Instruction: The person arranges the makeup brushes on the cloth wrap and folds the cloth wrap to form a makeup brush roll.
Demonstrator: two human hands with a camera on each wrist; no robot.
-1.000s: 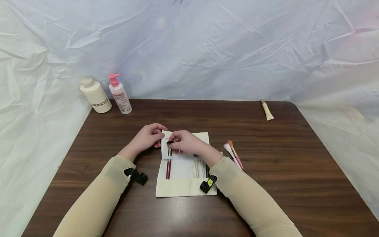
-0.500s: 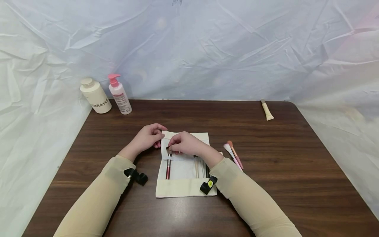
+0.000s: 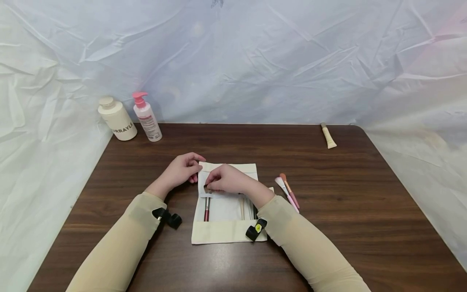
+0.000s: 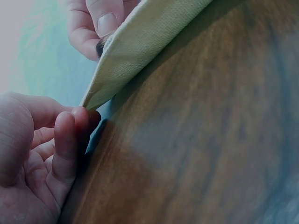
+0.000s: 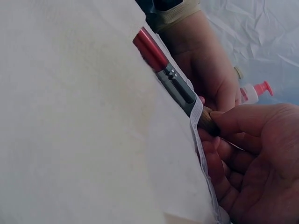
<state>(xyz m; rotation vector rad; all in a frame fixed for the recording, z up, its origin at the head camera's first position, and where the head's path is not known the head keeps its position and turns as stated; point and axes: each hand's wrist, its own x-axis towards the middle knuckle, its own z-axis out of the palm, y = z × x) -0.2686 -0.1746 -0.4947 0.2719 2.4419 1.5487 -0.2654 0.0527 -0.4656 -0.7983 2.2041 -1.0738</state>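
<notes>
A cream cloth brush roll (image 3: 226, 233) lies unfolded before me. My left hand (image 3: 181, 168) pinches its top left corner; in the left wrist view the edge (image 4: 135, 56) is lifted off the table between thumb and fingers. A makeup brush with a dark red handle (image 5: 152, 49) and silver ferrule lies under the white elastic band (image 5: 198, 112) at the roll's left side. My right hand (image 3: 230, 178) pinches its dark bristles (image 5: 209, 123) just above the band. The handle's lower end is hidden in the bottom pocket. Further brushes, one with a beige handle (image 3: 242, 209), sit at the roll's right, partly behind my right wrist.
Two loose makeup brushes, one white-tipped (image 3: 281, 182) and one orange-tipped (image 3: 284, 178), lie right of the roll. A cream bottle (image 3: 122, 123) and a pink pump bottle (image 3: 148, 121) stand at the back left. A small cream tube (image 3: 329, 138) lies at the back right.
The right hand has moved slightly toward me, and the red-handled brush has slid down deeper into the bottom pocket. The left hand has stayed at the corner.
</notes>
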